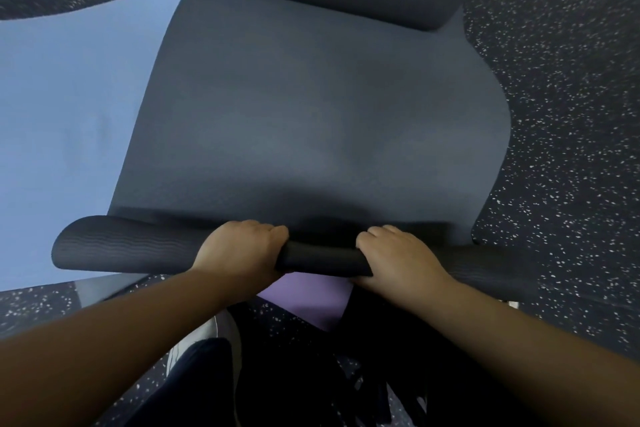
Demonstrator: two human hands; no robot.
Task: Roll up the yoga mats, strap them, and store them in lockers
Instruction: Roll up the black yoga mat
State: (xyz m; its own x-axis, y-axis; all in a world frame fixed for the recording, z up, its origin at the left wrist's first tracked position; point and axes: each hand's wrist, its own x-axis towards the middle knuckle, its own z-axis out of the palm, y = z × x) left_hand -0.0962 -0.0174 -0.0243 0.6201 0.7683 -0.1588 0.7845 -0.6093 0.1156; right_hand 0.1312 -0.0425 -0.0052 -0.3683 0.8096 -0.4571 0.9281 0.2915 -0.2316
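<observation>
Dark speckled rubber floor (561,87), grey mat (311,114) overlapping blue mat (62,114)

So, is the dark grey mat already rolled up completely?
No, only the near end of the dark grey mat is rolled, under the left hand and right hand; most lies flat.

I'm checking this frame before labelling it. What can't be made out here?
- Head view: the dark mat has its far end cut off by the top edge.
- The roll is covered in the middle by the grip of the left hand and the right hand.
- The purple mat is mostly hidden under the roll and the legs.
- The blue mat runs off the left edge.
- No strap or locker is in view.
</observation>
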